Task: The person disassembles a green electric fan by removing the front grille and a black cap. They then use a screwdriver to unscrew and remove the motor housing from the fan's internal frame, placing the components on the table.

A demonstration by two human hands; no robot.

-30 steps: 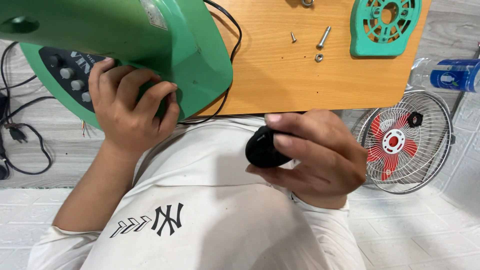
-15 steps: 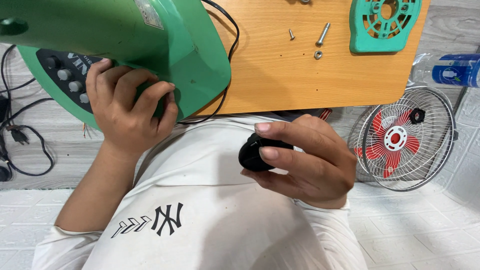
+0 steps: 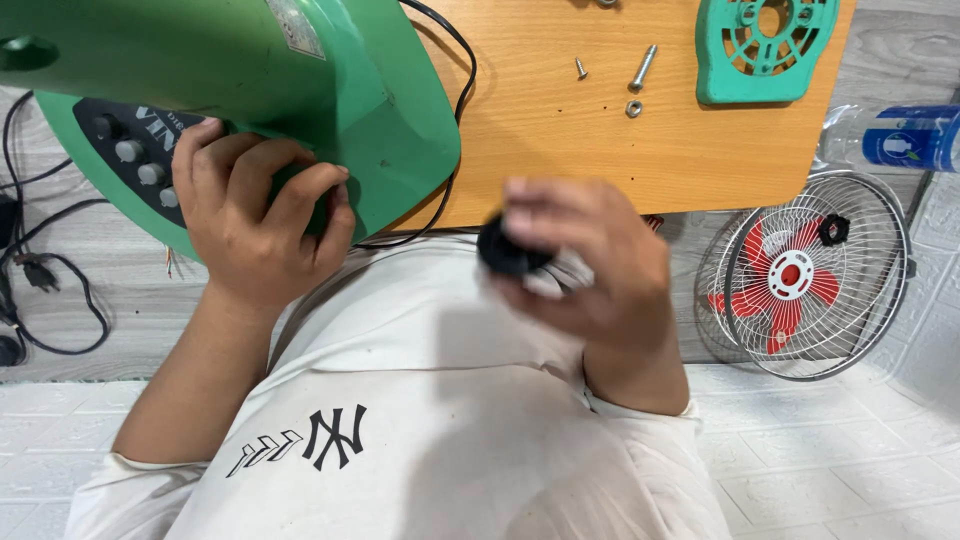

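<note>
The right hand (image 3: pixel 585 265) was closed around a black round part (image 3: pixel 505 248), which protruded left of its fingers; the left hand (image 3: pixel 262 218) gripped the green fan base (image 3: pixel 390 130).

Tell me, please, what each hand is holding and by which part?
The left hand grips the green plastic fan base at its edge; the right hand holds a small black round part around its rim.

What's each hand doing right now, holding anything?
Left hand: closed, gripping the green fan base by its edge.
Right hand: closed around a small black round part; blurred, so its kind cannot be told.
</note>
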